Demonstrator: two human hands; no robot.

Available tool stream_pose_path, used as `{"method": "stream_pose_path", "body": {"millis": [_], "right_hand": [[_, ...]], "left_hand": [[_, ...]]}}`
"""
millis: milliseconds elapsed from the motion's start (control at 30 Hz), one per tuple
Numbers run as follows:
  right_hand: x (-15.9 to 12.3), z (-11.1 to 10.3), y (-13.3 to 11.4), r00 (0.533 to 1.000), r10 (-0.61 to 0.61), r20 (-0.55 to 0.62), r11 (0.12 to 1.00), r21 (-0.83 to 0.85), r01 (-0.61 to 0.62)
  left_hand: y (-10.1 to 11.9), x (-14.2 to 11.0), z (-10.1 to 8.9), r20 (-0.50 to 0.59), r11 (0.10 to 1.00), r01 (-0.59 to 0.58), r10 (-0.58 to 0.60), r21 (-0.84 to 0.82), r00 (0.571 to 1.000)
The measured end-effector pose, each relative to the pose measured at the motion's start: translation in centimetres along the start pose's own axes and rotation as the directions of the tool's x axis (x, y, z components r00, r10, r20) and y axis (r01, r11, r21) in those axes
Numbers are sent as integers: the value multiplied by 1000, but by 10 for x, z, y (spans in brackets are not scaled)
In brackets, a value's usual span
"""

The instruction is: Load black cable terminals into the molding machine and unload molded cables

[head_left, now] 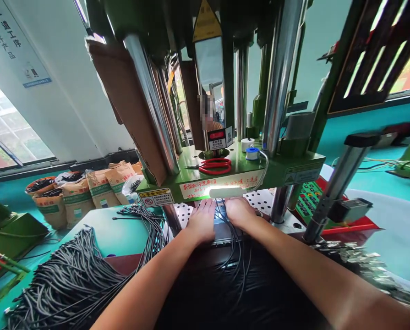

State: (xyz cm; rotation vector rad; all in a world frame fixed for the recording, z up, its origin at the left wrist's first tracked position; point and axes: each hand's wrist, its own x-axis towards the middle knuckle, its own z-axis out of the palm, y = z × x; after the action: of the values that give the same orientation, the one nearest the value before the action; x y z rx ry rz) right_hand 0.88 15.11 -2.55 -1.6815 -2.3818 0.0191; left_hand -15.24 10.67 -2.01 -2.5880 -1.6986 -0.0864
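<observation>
Under the green press plate (283,162), both my hands reach to a metal mould block (221,233). My left hand (202,220) lies on the block's left side with its fingers stretched forward and close to flat. On the right side rests my right hand (239,211); its fingertips are partly hidden beneath the lit lamp bar (227,192). Several thin black cables (232,236) run between my hands, out of the mould and down over its front edge toward my body. Their far ends in the mould are too small to make out.
Red-handled pliers (215,166) and a blue-and-white spool (252,153) lie on the press plate. Bundled black cables (70,275) heap at left. Metal parts (359,261) sit at right, near a green button panel (314,201). Steel columns (153,101) flank the work area.
</observation>
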Motion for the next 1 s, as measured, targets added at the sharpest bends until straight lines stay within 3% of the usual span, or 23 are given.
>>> {"method": "stream_pose_path", "body": {"millis": [233,433,767,867,1000], "right_hand": [[-15,-20,-3,995,-54,-89,999,4,54],[-22,-8,-7,997,-53,-60,998,41,56],[-5,-2,-3,1000,-13,-15,999,43,13],[1,-13,-5,999,-36,-2,998,53,36],[7,-42,-9,994,-101,-34,987,125,105]], "left_hand": [[7,2,-5,-11,996,84,-84,4,996],[12,5,-1,-35,987,161,-161,-24,986],[20,13,-3,-38,966,249,-252,-65,967],[22,15,-14,-23,969,238,-240,-62,971],[24,4,-49,-11,981,178,-179,-78,984]]}}
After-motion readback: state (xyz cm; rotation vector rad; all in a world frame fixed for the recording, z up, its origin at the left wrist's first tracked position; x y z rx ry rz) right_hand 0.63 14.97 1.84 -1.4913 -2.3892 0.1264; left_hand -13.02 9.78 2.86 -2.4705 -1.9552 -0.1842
